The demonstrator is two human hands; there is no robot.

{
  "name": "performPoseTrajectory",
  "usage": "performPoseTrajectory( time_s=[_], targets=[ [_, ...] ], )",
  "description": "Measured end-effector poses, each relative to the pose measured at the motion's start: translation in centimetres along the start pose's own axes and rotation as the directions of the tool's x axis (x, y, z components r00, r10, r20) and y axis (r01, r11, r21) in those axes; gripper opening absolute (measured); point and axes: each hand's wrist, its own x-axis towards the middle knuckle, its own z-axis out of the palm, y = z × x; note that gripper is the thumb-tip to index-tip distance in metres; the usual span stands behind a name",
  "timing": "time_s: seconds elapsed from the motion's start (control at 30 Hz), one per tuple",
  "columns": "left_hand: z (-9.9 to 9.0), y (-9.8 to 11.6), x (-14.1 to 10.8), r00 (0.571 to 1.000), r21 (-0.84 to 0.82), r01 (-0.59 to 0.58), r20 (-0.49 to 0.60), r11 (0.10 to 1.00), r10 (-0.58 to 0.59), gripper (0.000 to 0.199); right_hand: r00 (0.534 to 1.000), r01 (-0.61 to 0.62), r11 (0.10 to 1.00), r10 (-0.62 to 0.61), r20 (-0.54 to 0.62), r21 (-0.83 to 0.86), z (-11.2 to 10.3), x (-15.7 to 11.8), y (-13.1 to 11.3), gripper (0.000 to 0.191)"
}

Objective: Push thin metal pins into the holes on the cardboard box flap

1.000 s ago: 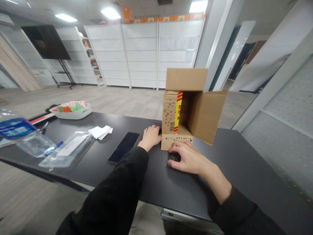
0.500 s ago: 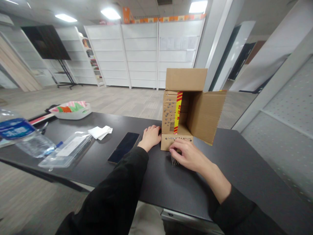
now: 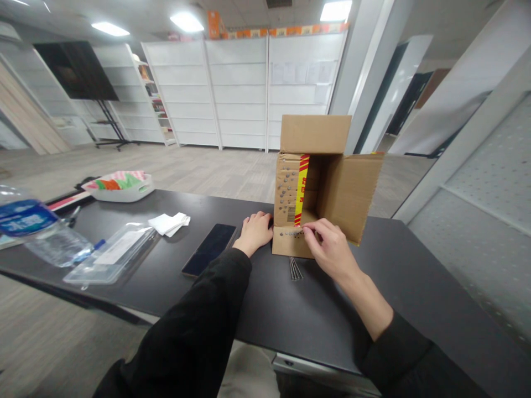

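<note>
An open cardboard box [image 3: 352, 193] stands on the dark table [image 3: 265, 298], its opening facing me. Nail or screw heads [image 3: 286, 190] dot its left flap, and more sit in a row along its low front flap [image 3: 286, 247]. My right hand [image 3: 329, 249] is at that front flap, thumb and index finger pinched at its upper edge; whatever lies between the fingertips is too small to make out. Several thin nails [image 3: 295, 270] lie fanned on the table below the flap. My left hand [image 3: 255, 233] rests beside the box's left side, fingers curled, fingertips partly hidden.
Left of my left hand lies a dark phone [image 3: 209, 249]. Further left are white tissues [image 3: 169, 223], a clear plastic case [image 3: 114, 254], a large water bottle [image 3: 41, 229] and a white basket [image 3: 120, 188]. The table's front edge runs below my forearms.
My right hand has moved right and slightly up along the front flap, uncovering the nails on the table and the left part of the row. My left hand has stayed in place.
</note>
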Motion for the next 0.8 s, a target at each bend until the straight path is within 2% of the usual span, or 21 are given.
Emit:
performPoseTrajectory(
  time_s=[0.33, 0.8],
  targets=[
    [0.05, -0.04, 0.09, 1.0, 0.013, 0.0, 0.001, 1.0, 0.0, 0.033, 1.0, -0.03, 0.999, 0.03, 0.002, -0.015, 0.14, 0.11, 0.27, 0.027],
    [-0.06, 0.06, 0.05, 1.0, 0.0, 0.007, -0.003, 1.0, -0.007, 0.033, 0.999, -0.006, 1.0, 0.006, 0.043, 0.005, 0.35, 0.03, 0.26, 0.025]
  ],
)
